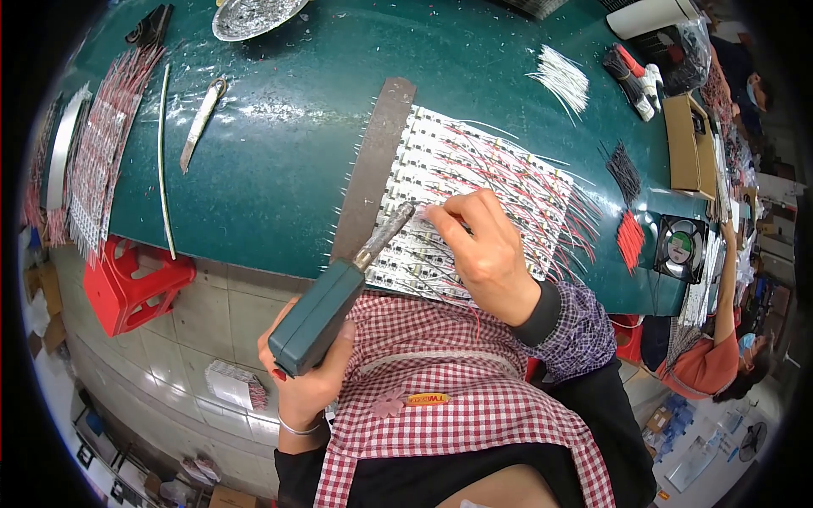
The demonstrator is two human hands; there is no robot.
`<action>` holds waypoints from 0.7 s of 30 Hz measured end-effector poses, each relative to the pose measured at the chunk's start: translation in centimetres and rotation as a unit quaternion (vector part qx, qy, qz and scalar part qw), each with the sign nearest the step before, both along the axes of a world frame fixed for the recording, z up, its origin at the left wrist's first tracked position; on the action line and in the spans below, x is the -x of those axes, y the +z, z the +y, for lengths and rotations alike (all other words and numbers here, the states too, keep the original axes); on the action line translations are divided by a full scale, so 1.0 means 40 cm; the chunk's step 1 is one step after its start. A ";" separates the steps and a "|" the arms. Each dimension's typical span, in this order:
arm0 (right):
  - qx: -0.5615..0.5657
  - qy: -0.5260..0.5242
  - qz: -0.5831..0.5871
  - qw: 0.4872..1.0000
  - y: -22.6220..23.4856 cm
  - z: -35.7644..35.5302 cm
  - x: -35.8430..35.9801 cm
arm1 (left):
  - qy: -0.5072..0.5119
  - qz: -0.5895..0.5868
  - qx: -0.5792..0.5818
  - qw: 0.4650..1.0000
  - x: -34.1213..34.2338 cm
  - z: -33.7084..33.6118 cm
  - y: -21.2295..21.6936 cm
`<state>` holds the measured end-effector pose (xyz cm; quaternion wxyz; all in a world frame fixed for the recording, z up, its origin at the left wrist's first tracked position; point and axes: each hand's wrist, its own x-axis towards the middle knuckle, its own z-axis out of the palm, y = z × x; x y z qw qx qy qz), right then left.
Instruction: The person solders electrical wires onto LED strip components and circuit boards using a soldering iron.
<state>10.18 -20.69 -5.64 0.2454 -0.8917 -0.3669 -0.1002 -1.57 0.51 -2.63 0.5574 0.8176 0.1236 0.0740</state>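
My left hand (306,391) is wrapped round a dark green soldering gun (320,311). The gun's metal tip (395,227) points up and right, over a white panel of small circuit boards (408,178). Above the panel, my right hand (489,256) has its thumb and forefinger pinched beside the tip; what sits between them is too small to make out. Many red, black and white wires (580,212) trail off the panel's right side. Along its left edge lies a flat grey metal strip (369,173), with thin wire ends sticking out past it.
Wired board panels (110,140), a thin rod (164,161) and a blade-like tool (203,123) lie left on the green table (279,182). White wires (562,80), red wires (630,241) and a black fan (680,248) are right. A red stool (127,292) stands left; a co-worker (707,366) sits right.
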 end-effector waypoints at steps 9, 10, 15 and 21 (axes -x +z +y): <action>-0.019 -0.018 0.014 1.000 0.001 0.006 0.004 | 0.058 0.093 0.092 0.990 0.045 0.011 0.005; -0.026 -0.019 0.010 0.999 0.000 0.006 0.003 | 0.048 0.101 0.075 0.991 0.048 0.013 0.003; -0.058 -0.015 -0.014 0.998 0.005 0.004 0.013 | 0.064 0.090 0.088 0.990 0.058 0.013 0.002; -0.045 -0.004 -0.020 0.999 0.010 0.006 0.024 | 0.088 0.030 0.071 0.993 0.047 0.004 -0.002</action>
